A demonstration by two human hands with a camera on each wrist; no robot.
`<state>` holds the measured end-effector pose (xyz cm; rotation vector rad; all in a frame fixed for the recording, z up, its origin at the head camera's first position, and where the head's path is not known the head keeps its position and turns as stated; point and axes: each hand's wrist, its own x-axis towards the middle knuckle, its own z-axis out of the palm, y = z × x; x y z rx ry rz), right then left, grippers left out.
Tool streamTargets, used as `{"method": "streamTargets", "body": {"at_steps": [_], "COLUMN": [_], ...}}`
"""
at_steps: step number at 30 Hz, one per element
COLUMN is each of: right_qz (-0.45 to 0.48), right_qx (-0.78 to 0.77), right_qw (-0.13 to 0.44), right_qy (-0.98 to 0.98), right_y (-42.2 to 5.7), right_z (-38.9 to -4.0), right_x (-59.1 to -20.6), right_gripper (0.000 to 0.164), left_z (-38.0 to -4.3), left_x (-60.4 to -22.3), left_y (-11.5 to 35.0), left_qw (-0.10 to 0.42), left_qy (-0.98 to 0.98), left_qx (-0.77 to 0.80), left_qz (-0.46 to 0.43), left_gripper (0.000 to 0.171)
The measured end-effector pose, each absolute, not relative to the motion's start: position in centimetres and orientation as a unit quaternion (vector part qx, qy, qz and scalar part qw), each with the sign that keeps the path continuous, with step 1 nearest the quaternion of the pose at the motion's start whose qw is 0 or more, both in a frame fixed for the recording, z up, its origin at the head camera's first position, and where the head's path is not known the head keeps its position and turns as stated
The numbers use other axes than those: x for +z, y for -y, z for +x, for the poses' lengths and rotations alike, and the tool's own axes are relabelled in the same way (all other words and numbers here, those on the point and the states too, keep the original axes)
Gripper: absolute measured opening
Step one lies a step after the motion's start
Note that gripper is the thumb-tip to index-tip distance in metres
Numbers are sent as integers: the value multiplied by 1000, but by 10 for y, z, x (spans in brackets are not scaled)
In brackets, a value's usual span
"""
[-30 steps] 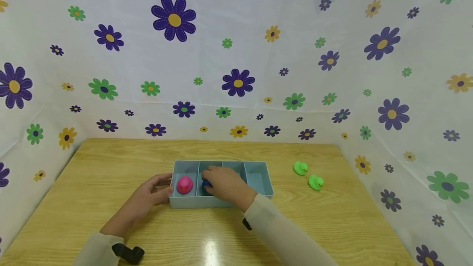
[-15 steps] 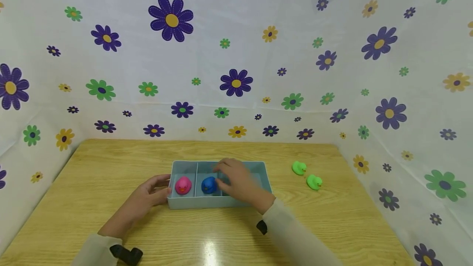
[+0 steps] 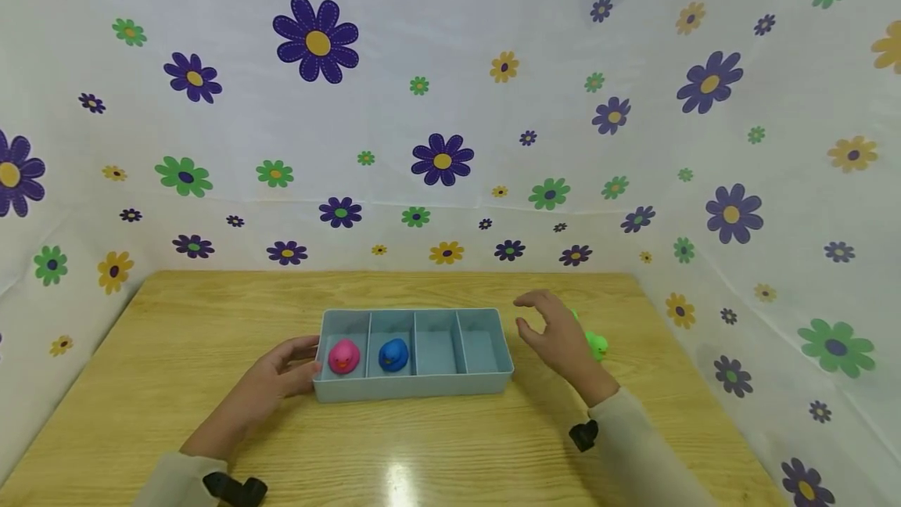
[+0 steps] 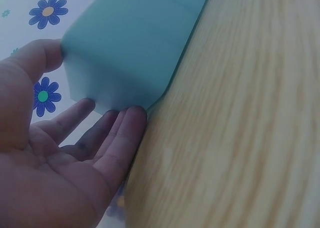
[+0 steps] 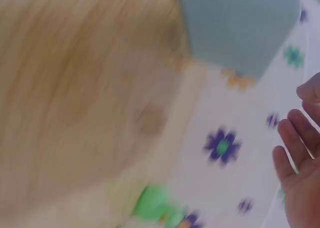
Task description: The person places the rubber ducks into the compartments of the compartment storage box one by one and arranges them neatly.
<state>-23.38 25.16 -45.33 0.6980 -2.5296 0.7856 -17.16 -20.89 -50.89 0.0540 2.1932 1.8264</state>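
Observation:
A light blue box (image 3: 415,388) with a row of compartments lies across the table. The pink rubber duck (image 3: 344,356) sits in its leftmost compartment, and the blue rubber duck (image 3: 393,354) in the one beside it. At the box's left end, my left hand (image 3: 263,382) rests its thumb and fingertips against the wall (image 4: 115,53). My right hand (image 3: 563,339) holds nothing; thumb and fingers are spread apart, off the box's right end. Just behind it lies a green rubber duck (image 3: 597,345). My fingers hide most of a second green duck (image 3: 574,314).
The wooden table (image 3: 436,452) meets a white cloth (image 3: 394,124) printed with flowers at the back and both sides. Thin dividers (image 3: 461,343) part the box's compartments. A black wrist strap (image 3: 583,435) sits on my right sleeve.
My right hand has let go of the blue duck, leaving it in the second compartment, and has moved right, out of the box toward the green ducks. My left hand stays at the box's end.

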Motion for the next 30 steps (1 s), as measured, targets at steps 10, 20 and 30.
{"method": "streamTargets", "body": {"at_steps": [10, 20, 30], "right_qz": [106, 55, 49], "right_qx": [345, 377, 330], "right_qw": [143, 6, -1], "right_qy": [922, 924, 943], "right_y": [-350, -382, -375], "right_z": [-224, -214, -217], "right_x": [-474, -478, -479], "right_gripper": [33, 38, 39], "left_z": [-170, -170, -169], "left_x": [-505, -507, -509], "left_y": [209, 209, 210], "left_qw": [143, 145, 146], "left_qy": [-763, -749, -742], "left_qx": [630, 646, 654], "left_qz": [16, 20, 21], "left_gripper": [67, 66, 66]}}
